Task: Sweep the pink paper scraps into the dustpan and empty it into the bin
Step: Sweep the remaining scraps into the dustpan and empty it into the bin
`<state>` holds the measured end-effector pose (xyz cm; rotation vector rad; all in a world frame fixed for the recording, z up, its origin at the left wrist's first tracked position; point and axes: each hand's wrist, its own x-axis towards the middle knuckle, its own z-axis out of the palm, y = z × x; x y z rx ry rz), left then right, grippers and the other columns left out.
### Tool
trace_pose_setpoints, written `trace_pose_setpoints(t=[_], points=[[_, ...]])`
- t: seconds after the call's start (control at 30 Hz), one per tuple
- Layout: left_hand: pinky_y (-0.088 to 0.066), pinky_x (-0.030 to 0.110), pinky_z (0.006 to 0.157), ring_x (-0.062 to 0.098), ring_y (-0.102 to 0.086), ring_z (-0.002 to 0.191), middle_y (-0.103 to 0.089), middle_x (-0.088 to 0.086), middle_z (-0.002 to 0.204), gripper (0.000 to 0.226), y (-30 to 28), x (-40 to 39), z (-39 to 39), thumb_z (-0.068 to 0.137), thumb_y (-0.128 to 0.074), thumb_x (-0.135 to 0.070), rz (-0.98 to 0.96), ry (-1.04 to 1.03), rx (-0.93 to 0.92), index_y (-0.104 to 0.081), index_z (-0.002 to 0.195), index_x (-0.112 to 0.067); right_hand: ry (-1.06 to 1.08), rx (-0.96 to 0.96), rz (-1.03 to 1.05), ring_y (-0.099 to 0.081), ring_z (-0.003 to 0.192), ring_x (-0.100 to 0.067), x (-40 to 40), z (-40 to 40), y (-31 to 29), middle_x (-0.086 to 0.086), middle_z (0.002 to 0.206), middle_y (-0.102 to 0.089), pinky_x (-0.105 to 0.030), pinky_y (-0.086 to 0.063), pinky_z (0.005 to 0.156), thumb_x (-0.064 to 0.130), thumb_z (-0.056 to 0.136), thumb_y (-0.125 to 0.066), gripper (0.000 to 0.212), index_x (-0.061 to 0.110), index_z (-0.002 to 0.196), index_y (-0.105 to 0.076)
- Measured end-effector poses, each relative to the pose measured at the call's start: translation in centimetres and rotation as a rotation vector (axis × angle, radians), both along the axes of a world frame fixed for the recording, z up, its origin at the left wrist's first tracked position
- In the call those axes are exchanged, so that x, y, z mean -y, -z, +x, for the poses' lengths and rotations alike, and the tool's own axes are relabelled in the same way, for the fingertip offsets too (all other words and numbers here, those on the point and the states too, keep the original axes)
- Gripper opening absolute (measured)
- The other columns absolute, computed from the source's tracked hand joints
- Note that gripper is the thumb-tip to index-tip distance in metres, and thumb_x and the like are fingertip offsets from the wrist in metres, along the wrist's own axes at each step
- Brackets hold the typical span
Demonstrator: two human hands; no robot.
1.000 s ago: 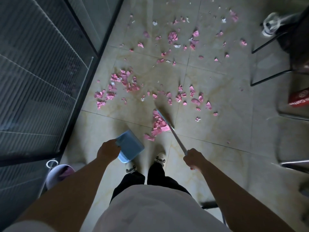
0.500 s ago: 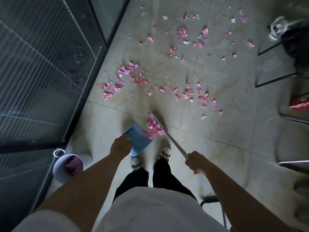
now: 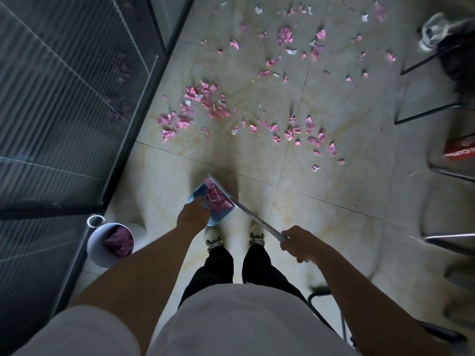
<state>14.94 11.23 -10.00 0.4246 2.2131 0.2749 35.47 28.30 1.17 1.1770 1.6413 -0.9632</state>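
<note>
My left hand (image 3: pixel 191 216) grips the handle of a light blue dustpan (image 3: pixel 198 195), which sits low just in front of my feet and holds a heap of pink scraps (image 3: pixel 217 197). My right hand (image 3: pixel 299 242) is closed on the thin handle of a broom (image 3: pixel 253 217), whose flat head rests against the dustpan's open side. Many pink paper scraps (image 3: pixel 203 104) lie scattered over the tiles farther ahead. A round white bin (image 3: pixel 96 249) with pink scraps inside stands at my lower left by the glass wall.
A ribbed glass partition (image 3: pixel 66 104) with a dark frame runs along the left. Black metal chair legs (image 3: pixel 424 93) and a red sign (image 3: pixel 461 149) stand on the right. Another chair frame (image 3: pixel 323 304) is close behind my right leg.
The broom pushed the near pile of scraps toward me and into the dustpan. The dustpan now holds them, and both hands have drawn closer to my feet.
</note>
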Motion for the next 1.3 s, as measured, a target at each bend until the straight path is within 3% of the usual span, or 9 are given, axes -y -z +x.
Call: trace_pose_setpoints(t=[0.1, 0.23, 0.47, 0.53, 0.63, 0.8, 0.9, 1.03, 1.3], points=[[-0.048, 0.038, 0.086, 0.037, -0.060, 0.104, -0.063, 0.017, 0.115, 0.030, -0.2, -0.4, 0.0, 0.092, -0.047, -0.022, 0.004, -0.023, 0.010, -0.052, 0.119, -0.008, 0.066, -0.018, 0.026, -0.046, 0.044, -0.016, -0.5, 0.3, -0.5, 0.001, 0.062, -0.048, -0.019, -0.034, 0.043, 0.012, 0.086, -0.049, 0.015, 0.011, 0.088, -0.063], [-0.048, 0.039, 0.086, 0.037, -0.060, 0.103, -0.063, 0.017, 0.114, 0.030, -0.4, -0.8, 0.4, 0.092, -0.047, -0.020, 0.001, -0.051, 0.025, -0.051, 0.119, -0.008, 0.148, -0.027, 0.050, -0.045, 0.047, -0.018, -1.3, 1.5, -0.6, 0.000, 0.061, -0.047, -0.025, -0.037, 0.051, 0.014, 0.083, -0.050, 0.021, 0.008, 0.095, -0.065], [-0.048, 0.037, 0.081, 0.035, -0.061, 0.096, -0.064, 0.016, 0.109, 0.026, -0.7, -0.9, 1.2, 0.092, -0.048, -0.020, -0.008, -0.062, 0.024, -0.050, 0.116, -0.010, 0.118, -0.033, 0.138, -0.055, 0.057, -0.016, -3.1, 1.7, -0.2, -0.002, 0.101, -0.053, -0.022, -0.039, 0.047, 0.015, 0.091, -0.047, 0.019, 0.016, 0.106, -0.059], [-0.047, 0.036, 0.080, 0.034, -0.061, 0.095, -0.064, 0.015, 0.108, 0.027, -0.9, -0.9, 1.5, 0.093, -0.048, -0.022, -0.009, -0.059, 0.010, -0.050, 0.117, -0.010, 0.079, -0.018, 0.168, -0.059, 0.060, -0.017, -3.5, 1.3, 0.4, -0.002, 0.104, -0.051, -0.027, -0.049, 0.055, 0.015, 0.091, -0.045, 0.022, 0.011, 0.108, -0.058], [-0.047, 0.036, 0.081, 0.035, -0.061, 0.097, -0.064, 0.015, 0.109, 0.029, -1.3, -0.7, 1.8, 0.093, -0.047, -0.022, -0.013, -0.080, -0.012, -0.050, 0.120, -0.010, 0.012, -0.010, 0.152, -0.067, 0.072, -0.018, -3.7, 0.9, 1.5, 0.002, 0.093, -0.050, -0.032, -0.058, 0.071, 0.018, 0.089, -0.042, 0.020, 0.009, 0.102, -0.054], [-0.049, 0.037, 0.082, 0.035, -0.062, 0.097, -0.065, 0.017, 0.109, 0.029, -1.2, -0.1, 2.3, 0.092, -0.046, -0.020, -0.025, -0.119, -0.036, -0.052, 0.118, -0.008, -0.096, 0.017, 0.086, -0.063, 0.055, -0.014, -2.3, 0.0, 1.6, -0.003, 0.089, -0.055, -0.023, -0.046, 0.047, 0.017, 0.089, -0.046, 0.020, 0.007, 0.105, -0.053], [-0.049, 0.038, 0.083, 0.035, -0.062, 0.099, -0.064, 0.017, 0.111, 0.030, -1.1, -0.6, 2.5, 0.092, -0.047, -0.021, -0.025, -0.106, -0.023, -0.051, 0.119, -0.008, -0.117, 0.034, 0.017, -0.059, 0.050, -0.016, -1.9, 0.0, 0.9, -0.004, 0.076, -0.057, -0.023, -0.044, 0.044, 0.012, 0.089, -0.048, 0.011, 0.007, 0.098, -0.052], [-0.048, 0.038, 0.084, 0.036, -0.060, 0.105, -0.062, 0.017, 0.117, 0.035, -1.0, -1.3, 2.4, 0.092, -0.047, -0.018, -0.039, -0.119, 0.005, -0.048, 0.126, -0.009, -0.030, 0.016, -0.022, -0.044, 0.041, -0.014, -3.5, 0.3, -0.6, -0.001, 0.058, -0.046, -0.020, -0.034, 0.038, 0.005, 0.087, -0.053, 0.015, 0.002, 0.098, -0.063], [-0.051, 0.039, 0.084, 0.035, -0.061, 0.099, -0.064, 0.015, 0.112, 0.029, -0.9, -0.5, 2.6, 0.092, -0.048, -0.024, -0.030, -0.139, -0.016, -0.051, 0.118, -0.011, 0.018, 0.000, 0.086, -0.047, 0.040, -0.016, -6.9, 0.6, -1.6, -0.006, 0.065, -0.049, -0.019, -0.035, 0.042, 0.004, 0.090, -0.050, 0.014, 0.008, 0.086, -0.062]])
